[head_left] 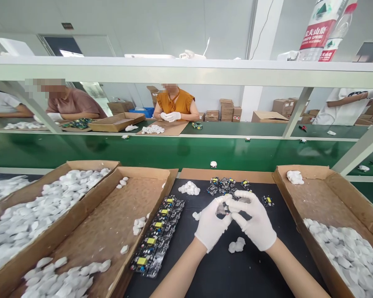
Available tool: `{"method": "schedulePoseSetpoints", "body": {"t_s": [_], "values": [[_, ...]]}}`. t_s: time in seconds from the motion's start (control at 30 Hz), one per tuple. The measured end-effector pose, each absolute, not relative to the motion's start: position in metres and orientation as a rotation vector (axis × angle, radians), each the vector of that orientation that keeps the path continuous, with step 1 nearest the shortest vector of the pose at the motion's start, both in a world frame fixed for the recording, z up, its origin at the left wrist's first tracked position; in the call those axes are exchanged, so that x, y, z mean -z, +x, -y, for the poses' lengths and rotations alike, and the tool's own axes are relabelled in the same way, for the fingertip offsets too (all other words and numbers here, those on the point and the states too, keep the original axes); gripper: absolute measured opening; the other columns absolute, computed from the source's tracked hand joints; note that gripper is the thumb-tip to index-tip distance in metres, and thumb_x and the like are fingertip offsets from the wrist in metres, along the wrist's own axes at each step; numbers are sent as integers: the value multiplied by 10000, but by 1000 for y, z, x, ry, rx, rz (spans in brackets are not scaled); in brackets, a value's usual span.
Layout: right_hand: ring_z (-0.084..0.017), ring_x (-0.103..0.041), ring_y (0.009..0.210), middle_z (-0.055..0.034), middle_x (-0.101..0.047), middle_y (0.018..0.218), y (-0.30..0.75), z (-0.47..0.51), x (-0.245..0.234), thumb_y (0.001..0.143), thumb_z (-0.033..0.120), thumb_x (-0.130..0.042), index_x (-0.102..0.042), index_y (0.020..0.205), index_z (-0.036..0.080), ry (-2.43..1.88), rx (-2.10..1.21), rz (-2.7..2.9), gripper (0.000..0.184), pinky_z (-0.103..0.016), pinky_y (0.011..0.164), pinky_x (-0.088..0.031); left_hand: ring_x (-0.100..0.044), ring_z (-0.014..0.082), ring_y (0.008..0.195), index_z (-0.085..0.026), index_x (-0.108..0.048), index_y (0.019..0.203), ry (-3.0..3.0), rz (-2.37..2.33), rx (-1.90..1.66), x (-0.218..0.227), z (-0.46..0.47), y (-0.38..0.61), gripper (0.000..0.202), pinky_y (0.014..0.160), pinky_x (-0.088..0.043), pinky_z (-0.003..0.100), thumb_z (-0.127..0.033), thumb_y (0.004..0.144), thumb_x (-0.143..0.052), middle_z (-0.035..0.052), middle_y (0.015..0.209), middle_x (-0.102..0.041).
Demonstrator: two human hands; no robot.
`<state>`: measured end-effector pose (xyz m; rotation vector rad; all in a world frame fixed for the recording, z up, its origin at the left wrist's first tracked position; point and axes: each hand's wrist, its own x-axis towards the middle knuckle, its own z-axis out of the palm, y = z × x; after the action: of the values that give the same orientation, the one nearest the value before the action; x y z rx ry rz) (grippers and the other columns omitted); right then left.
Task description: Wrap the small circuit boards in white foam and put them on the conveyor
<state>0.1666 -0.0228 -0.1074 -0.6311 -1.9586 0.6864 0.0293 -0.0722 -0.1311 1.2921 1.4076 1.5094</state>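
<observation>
Both hands wear white gloves and meet above the black work mat (205, 273). My left hand (211, 221) is closed on a small circuit board (226, 208), mostly hidden by the fingers. From the other side my right hand (257, 221) pinches the same board with thumb and fingertips. Just behind the hands lies a cluster of small circuit boards (224, 183) with yellow parts, and a single circuit board (267, 201) sits to the right. Crumpled white pieces (236, 245) rest on the mat below the hands, and a white pile (189, 188) is at the back left.
A joined strip of circuit boards (158, 236) lies along the mat's left side. Cardboard trays (108, 223) with white pieces stand left, another tray (290, 215) right. Beyond runs a green conveyor (161, 151) under a white shelf (186, 72). Co-workers, including a person in orange (182, 103), sit opposite.
</observation>
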Motion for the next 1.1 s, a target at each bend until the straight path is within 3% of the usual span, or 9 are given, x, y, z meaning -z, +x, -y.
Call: {"method": "schedulePoseSetpoints", "body": {"t_s": [0.17, 0.3, 0.37, 0.57, 0.77, 0.93, 1.1], "values": [[-207, -560, 1045, -53, -589, 1137, 163, 24, 111, 787, 266, -616, -725, 907, 291, -712, -1096, 1836, 165, -394, 931, -467, -609, 199, 864, -204, -636, 1051, 1322, -1470, -1523, 129, 73, 30, 364, 814, -489, 336, -139, 693, -618, 53, 1019, -673], [-201, -591, 978, -80, -605, 1147, 160, 25, 102, 760, 329, -663, -594, 1178, 226, -763, -1550, 1680, 437, -404, 910, -473, -602, 201, 859, -235, -638, 1067, 1324, -1512, -1605, 122, 78, 27, 396, 864, -465, 360, -146, 681, -645, 35, 1046, -668], [-209, -605, 942, -72, -654, 1043, 161, 26, 96, 751, 340, -673, -608, 1145, 195, -729, -1697, 1676, 425, -398, 918, -457, -603, 200, 867, -246, -642, 1067, 1375, -1516, -1622, 118, 80, 26, 391, 862, -466, 358, -130, 693, -627, 32, 1031, -666], [-195, -584, 835, -21, -650, 830, 164, 27, 97, 760, 342, -643, -646, 867, 178, -746, -1718, 1605, 195, -321, 801, -452, -560, 149, 733, -275, -668, 1044, 1712, -1530, -1664, 114, 81, 23, 339, 694, -495, 298, -162, 727, -630, 43, 982, -576], [-164, -540, 716, -26, -591, 759, 164, 29, 100, 735, 414, -646, -614, 842, 159, -700, -1840, 1452, 279, -313, 700, -448, -559, 215, 881, -285, -695, 1010, 1812, -1670, -1586, 112, 81, 22, 314, 810, -478, 356, -323, 698, -713, 62, 943, -563], [-122, -495, 593, 4, -546, 656, 161, 33, 95, 686, 300, -653, -571, 691, 156, -737, -2054, 1296, 166, -266, 582, -419, -571, 234, 926, -246, -669, 1011, 1751, -1605, -1501, 112, 84, 25, 400, 840, -486, 368, -243, 618, -744, 71, 1016, -565], [-124, -504, 598, 3, -551, 663, 159, 34, 96, 658, 281, -646, -601, 738, 144, -862, -1929, 1386, 165, -253, 563, -414, -575, 229, 949, -243, -647, 1012, 1759, -1559, -1465, 115, 83, 29, 390, 843, -494, 370, -188, 631, -706, 63, 1026, -571]]}}
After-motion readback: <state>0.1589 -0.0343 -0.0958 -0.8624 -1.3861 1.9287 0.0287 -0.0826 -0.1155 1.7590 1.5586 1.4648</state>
